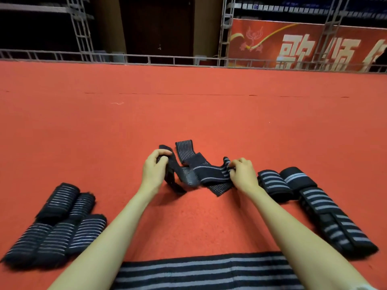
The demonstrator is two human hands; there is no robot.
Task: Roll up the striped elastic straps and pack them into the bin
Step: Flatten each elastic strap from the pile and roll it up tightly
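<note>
Bare red carpet (188, 114) runs wide from the hands to a metal railing (146, 59) across the upper frame. At centre the ribbed, dark striped strap (207, 174) lies crumpled; the left hand (154, 170) grips one end and the right hand (243, 174) pinches the other. Rolled straps (58, 222) sit at lower left, loosely folded ones (314, 206) at right.

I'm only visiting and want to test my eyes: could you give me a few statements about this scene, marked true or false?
1. The left hand and the right hand both hold the unrolled strap. True.
2. A bin stands on the carpet. False: no bin is in view.
3. The rolled straps lie left of the arms. True.
4. The carpet is blue. False: it is red.
</note>
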